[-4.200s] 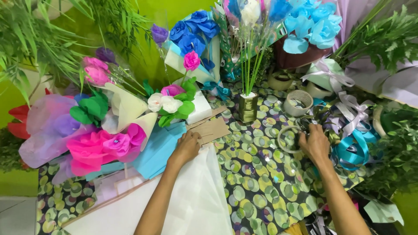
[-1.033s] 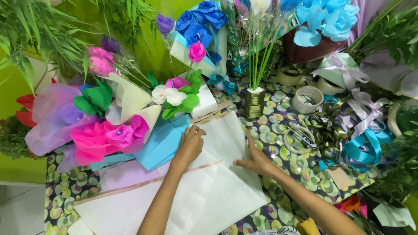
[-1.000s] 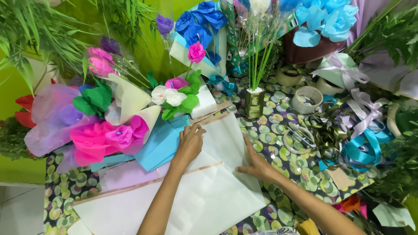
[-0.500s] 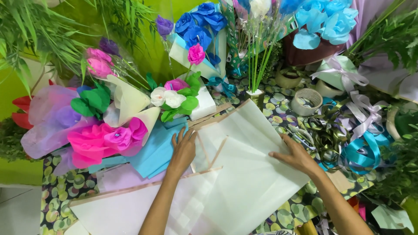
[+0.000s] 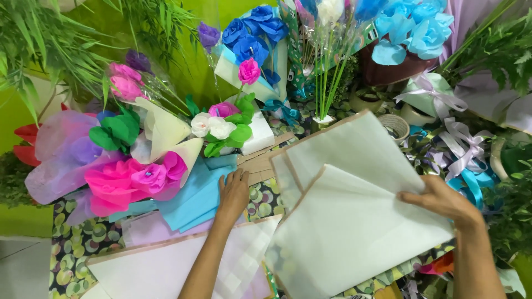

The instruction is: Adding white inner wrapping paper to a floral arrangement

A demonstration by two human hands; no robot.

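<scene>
— See the pale wrapping sheets [image 5: 354,221]? White, thin, a little see-through, with a tan line along the edges. Two or three overlap, fanned at different angles, right in the middle of the table [image 5: 66,249].

— And the right hand [image 5: 440,200] has them?

— By the right-hand edge, yes. Thumb on top, fingers tucked beneath, pinching that side so it lifts slightly. I'd judge that grip is why the sheets fan out rather than lie square.

— The left hand [image 5: 234,191]?

— Flat, fingers loosely spread, pressing down where the blue paper [image 5: 194,194] meets some brown card strips [image 5: 260,160], just left of the sheets. Looks to me like it's steadying the pile beneath. Another white sheet [image 5: 166,266] lies nearer, under that forearm.

— Crowded around them.

— Very. Pink paper flowers [image 5: 133,180] and a white one with green leaves [image 5: 219,128] to the left, blue paper roses [image 5: 252,39] behind, ribbons [image 5: 463,149] off to the right, greenery on both sides.
</scene>
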